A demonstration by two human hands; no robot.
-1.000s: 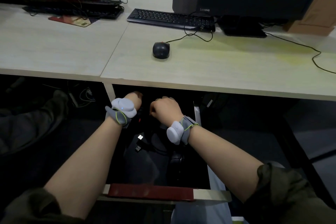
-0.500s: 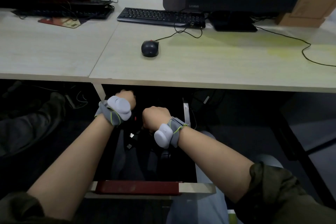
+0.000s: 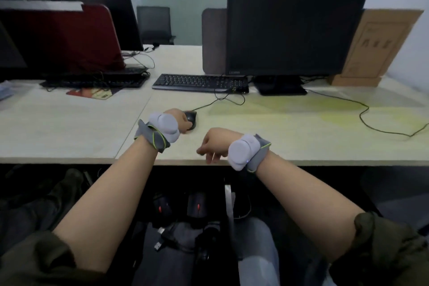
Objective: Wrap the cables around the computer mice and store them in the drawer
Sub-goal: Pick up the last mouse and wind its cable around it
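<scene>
Resting on the pale surface [image 3: 290, 127], the left hand [image 3: 180, 121] covers the near side of a black computer mouse [image 3: 191, 118], its fingers curled down onto the shell so that they close on it, though the fingertips themselves are hidden behind the knuckles. From the mouse, at about 1 o'clock, its thin black cable [image 3: 222, 97] runs in a loose loop up to the black keyboard [image 3: 199, 82], which lies in front of a dark monitor [image 3: 294, 30]. At 4 o'clock from the mouse, near the front edge of the surface, the right hand [image 3: 216, 143] hangs with fingers bent loosely, slightly apart and holding nothing. Both wrists carry grey bands with pale rounded pods. Below the surface edge, at 6 o'clock from the hands, an open drawer [image 3: 228, 204] shows between the forearms; two black mice with red wheels, one [image 3: 162, 206] just left of the other [image 3: 197, 206], lie side by side toward its back, and a loose USB plug [image 3: 159, 245] with dark cable lies nearer the person. Whether those cables are wound round the stored mice cannot be told in the dim light. At 10 o'clock from the left hand a second keyboard [image 3: 97, 80] sits before a red panel [image 3: 62, 39], and a cardboard box [image 3: 380, 44] leans at 2 o'clock beside the monitor.
</scene>
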